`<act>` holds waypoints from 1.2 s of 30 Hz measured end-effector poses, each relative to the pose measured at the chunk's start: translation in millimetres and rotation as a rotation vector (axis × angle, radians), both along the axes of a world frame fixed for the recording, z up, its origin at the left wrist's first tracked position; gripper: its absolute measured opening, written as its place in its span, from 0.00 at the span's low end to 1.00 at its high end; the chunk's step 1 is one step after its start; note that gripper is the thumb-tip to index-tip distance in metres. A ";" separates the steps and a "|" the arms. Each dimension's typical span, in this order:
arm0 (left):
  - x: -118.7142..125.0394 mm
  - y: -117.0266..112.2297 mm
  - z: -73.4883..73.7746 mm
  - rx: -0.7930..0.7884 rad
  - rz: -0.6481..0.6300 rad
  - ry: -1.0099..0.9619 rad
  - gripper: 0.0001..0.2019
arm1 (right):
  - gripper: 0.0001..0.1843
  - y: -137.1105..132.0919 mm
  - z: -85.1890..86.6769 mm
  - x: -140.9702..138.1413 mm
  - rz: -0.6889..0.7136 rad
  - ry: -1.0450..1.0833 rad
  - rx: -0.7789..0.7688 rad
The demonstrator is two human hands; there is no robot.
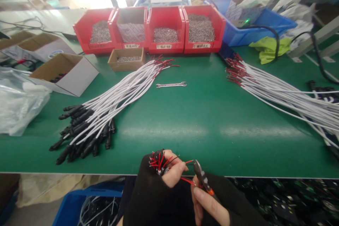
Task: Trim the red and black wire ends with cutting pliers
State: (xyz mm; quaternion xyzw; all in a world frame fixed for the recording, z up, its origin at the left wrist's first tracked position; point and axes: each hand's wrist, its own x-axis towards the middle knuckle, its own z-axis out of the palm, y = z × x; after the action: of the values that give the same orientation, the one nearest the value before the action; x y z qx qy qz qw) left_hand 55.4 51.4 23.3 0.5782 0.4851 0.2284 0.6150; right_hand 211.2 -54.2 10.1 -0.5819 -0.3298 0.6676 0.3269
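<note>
At the table's near edge my left hand (164,173), in a black fingerless glove, is closed around a bundle of red and black wire ends (158,162). Just to its right my right hand (212,204), also gloved, grips small pliers with orange handles (201,178). The pliers' tip touches a red wire that sticks out from the bundle. Both hands hover over the front edge of the green table (185,120).
A pile of white cables with black plugs (92,120) lies at left, another white cable pile (286,95) at right. A small wrench (171,85) lies mid-table. Red bins of metal parts (164,30), cardboard boxes (65,72), a blue crate (254,24) and a plastic bag (18,106) surround.
</note>
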 end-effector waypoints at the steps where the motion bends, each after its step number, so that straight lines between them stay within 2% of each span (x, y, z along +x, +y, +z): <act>1: 0.3 -0.2 0.2 0.008 0.003 -0.005 0.13 | 0.25 0.3 -0.4 -0.9 0.015 -0.020 0.004; 4: 0.1 0.1 1.4 0.004 -0.003 -0.011 0.12 | 0.27 1.3 -2.2 -3.4 0.010 -0.069 0.016; 8: -1.3 2.2 4.8 -0.026 -0.016 0.013 0.12 | 0.23 0.2 -7.8 -4.1 -0.068 -0.093 0.030; 13: -1.4 3.3 7.7 -0.083 -0.010 -0.025 0.11 | 0.23 -0.4 -11.8 -3.3 -0.048 -0.190 0.077; 20: -0.9 4.1 2.6 -0.076 -0.032 -0.009 0.12 | 0.21 -0.4 -3.6 3.4 -0.035 -0.175 0.040; 25: -3.8 2.1 2.1 -0.017 -0.038 0.033 0.12 | 0.21 -1.1 2.8 8.1 -0.061 -0.072 -0.069; 30: -3.2 0.5 2.3 0.084 -0.055 0.063 0.12 | 0.21 3.9 6.4 8.6 -0.040 -0.042 -0.067; 36: -4.1 1.3 2.5 0.042 -0.036 0.093 0.12 | 0.20 2.5 4.8 8.1 -0.042 -0.094 -0.074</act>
State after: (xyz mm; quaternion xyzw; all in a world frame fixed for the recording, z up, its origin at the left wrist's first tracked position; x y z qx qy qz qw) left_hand 51.3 52.7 25.9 0.6096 0.4977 0.2002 0.5835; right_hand 219.3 -51.7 14.9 -0.6311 -0.3077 0.6443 0.3031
